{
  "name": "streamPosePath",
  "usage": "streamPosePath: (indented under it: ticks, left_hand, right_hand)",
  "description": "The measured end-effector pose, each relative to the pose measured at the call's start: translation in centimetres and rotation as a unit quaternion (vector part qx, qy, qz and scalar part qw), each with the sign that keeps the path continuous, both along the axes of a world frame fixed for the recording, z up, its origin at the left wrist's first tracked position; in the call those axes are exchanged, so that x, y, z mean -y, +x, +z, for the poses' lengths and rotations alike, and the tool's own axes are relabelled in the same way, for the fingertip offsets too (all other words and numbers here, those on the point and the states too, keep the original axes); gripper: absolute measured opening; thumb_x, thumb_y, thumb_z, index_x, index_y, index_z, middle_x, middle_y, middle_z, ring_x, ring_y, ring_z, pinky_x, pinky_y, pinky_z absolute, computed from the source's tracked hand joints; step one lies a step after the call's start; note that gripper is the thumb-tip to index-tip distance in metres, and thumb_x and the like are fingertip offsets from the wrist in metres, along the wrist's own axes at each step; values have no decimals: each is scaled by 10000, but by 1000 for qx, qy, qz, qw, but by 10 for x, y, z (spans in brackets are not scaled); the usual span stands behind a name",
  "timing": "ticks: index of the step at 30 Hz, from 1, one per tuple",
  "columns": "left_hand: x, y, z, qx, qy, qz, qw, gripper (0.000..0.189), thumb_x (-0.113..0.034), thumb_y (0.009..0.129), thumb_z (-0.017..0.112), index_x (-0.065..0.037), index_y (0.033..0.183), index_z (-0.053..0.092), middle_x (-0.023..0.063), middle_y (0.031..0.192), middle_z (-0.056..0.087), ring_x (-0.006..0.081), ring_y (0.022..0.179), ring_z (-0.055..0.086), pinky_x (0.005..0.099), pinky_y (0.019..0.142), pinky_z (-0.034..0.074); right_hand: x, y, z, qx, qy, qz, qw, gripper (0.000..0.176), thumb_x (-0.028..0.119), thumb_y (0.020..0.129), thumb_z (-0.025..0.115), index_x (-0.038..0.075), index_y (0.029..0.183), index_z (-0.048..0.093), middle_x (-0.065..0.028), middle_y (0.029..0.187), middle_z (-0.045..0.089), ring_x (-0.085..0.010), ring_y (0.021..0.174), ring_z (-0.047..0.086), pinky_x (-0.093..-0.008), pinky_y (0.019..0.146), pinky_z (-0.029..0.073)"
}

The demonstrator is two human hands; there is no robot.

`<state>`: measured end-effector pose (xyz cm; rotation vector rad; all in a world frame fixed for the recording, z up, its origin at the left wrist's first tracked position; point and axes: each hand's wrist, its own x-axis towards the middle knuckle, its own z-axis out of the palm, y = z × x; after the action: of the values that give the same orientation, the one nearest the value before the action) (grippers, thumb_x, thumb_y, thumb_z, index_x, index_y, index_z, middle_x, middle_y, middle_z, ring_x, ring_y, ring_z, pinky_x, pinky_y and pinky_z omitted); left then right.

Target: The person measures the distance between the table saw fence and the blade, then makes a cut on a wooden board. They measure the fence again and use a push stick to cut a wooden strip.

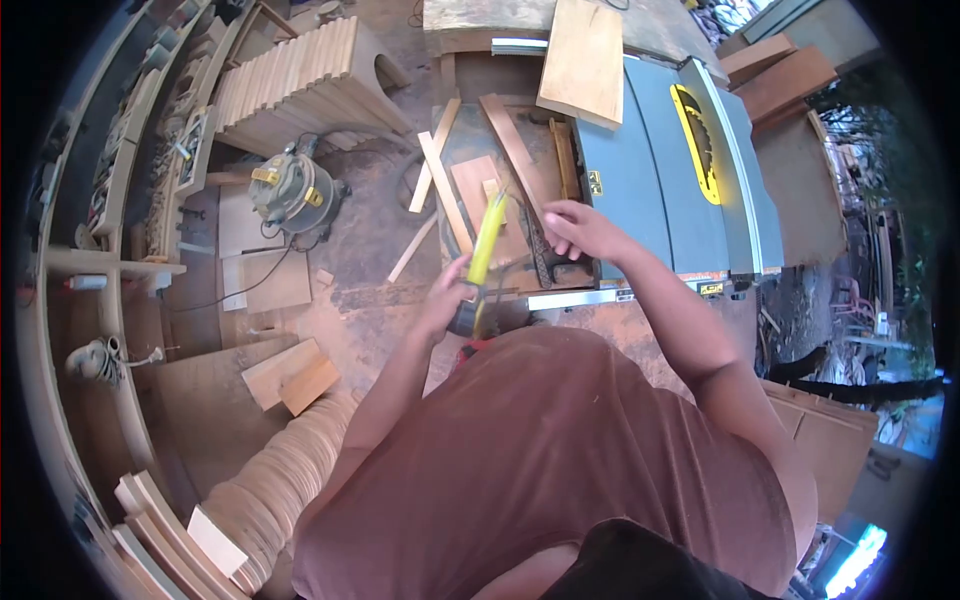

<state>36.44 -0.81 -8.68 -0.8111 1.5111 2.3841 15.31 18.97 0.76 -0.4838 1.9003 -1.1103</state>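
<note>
My left hand (445, 300) is closed around a tape measure (467, 316) with a dark case, in front of my body. Its yellow blade (486, 238) sticks out upward and away from me, over the wood pieces beyond. To the right, my right hand (585, 232) hovers by the near left corner of the table saw (625, 160), fingers loosely bent and a little apart, with nothing visible in them. Past the tape lie a flat wooden board (475, 185) and several narrow strips (447, 190).
The saw's blade slot has a yellow insert (697, 140), beside a long fence (722, 150). A wide plank (583, 65) rests across the saw's far end. On the left stand a shop vacuum (292, 190), a slatted wooden piece (300, 80) and shelves (125, 265). A ribbed hose-like roll (275, 470) lies nearby.
</note>
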Motion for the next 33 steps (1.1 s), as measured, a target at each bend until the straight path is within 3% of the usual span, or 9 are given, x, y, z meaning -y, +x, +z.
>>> streamPosePath:
  ticks: [5, 9, 12, 13, 14, 20, 25, 30, 33]
  left_hand:
    - [29, -19, -142, -68, -134, 109, 983, 570, -92, 830, 546, -65, 1389, 441, 119, 1155, 572, 177, 975, 582, 315, 831, 485]
    - [39, -69, -209, 107, -190, 184, 958, 570, -213, 819, 623, -10, 1329, 468, 201, 1279, 552, 297, 1169, 544, 367, 991, 421]
    - [28, -98, -266, 154, -293, 180, 926, 584, -289, 821, 637, -12, 1310, 476, 235, 1268, 555, 348, 1183, 533, 399, 1003, 411]
    - [25, -106, -273, 171, -324, 182, 912, 607, -324, 821, 644, -13, 1312, 471, 247, 1260, 556, 367, 1185, 527, 412, 1005, 408]
    - [19, -107, -267, 172, -324, 188, 911, 624, -341, 820, 651, -14, 1318, 465, 248, 1270, 549, 371, 1189, 523, 418, 1009, 405]
    - [7, -124, -259, 132, -292, 156, 934, 713, -309, 810, 701, 11, 1376, 408, 244, 1313, 510, 357, 1226, 497, 398, 1055, 378]
    - [22, -97, -259, 8, -347, 118, 930, 691, -240, 830, 688, 34, 1387, 385, 245, 1376, 446, 348, 1279, 445, 403, 1085, 346]
    - [30, -82, -201, 15, -336, 144, 931, 638, -173, 858, 651, 30, 1396, 376, 246, 1428, 387, 347, 1341, 375, 415, 1119, 297]
    - [25, -106, -158, -108, -260, 179, 943, 608, -120, 895, 590, 22, 1424, 325, 222, 1445, 363, 311, 1374, 331, 402, 1125, 283]
  right_hand:
    - [-89, 11, -41, -130, 13, -101, 986, 407, 277, 936, 621, -33, 1194, 568, -36, 748, 593, -103, 676, 559, -270, 629, 475]
    - [-117, 17, -40, -161, 59, -143, 975, 407, 273, 925, 635, -32, 1187, 570, -38, 755, 602, -100, 710, 569, -269, 657, 483]
    - [-84, 2, -31, -256, 87, -111, 956, 418, 253, 892, 665, -19, 1192, 563, -106, 896, 633, -185, 842, 615, -320, 775, 501]
    - [-65, -10, -31, -387, 94, -25, 917, 452, 244, 858, 689, -7, 1207, 550, -139, 1000, 615, -242, 937, 598, -354, 840, 488]
    - [-50, -17, -30, -504, 107, 57, 855, 492, 235, 825, 712, 4, 1223, 537, -173, 1104, 598, -299, 1032, 582, -388, 906, 474]
    - [90, -141, -21, -635, 158, 7, 756, 756, 246, 715, 792, 86, 1360, 433, -228, 1407, 386, -392, 1322, 373, -475, 1084, 323]
    - [130, -205, -52, -608, 304, 52, 732, 751, 268, 785, 725, 130, 1427, 361, -256, 1498, 280, -386, 1416, 258, -563, 1129, 224]
    - [107, -214, -37, -609, 309, 91, 725, 566, 164, 882, 566, 124, 1414, 376, -258, 1476, 317, -406, 1383, 318, -571, 1111, 256]
    - [39, -186, -7, -610, 184, 67, 768, 568, 59, 847, 514, 79, 1400, 384, -242, 1444, 362, -399, 1368, 331, -537, 1109, 275]
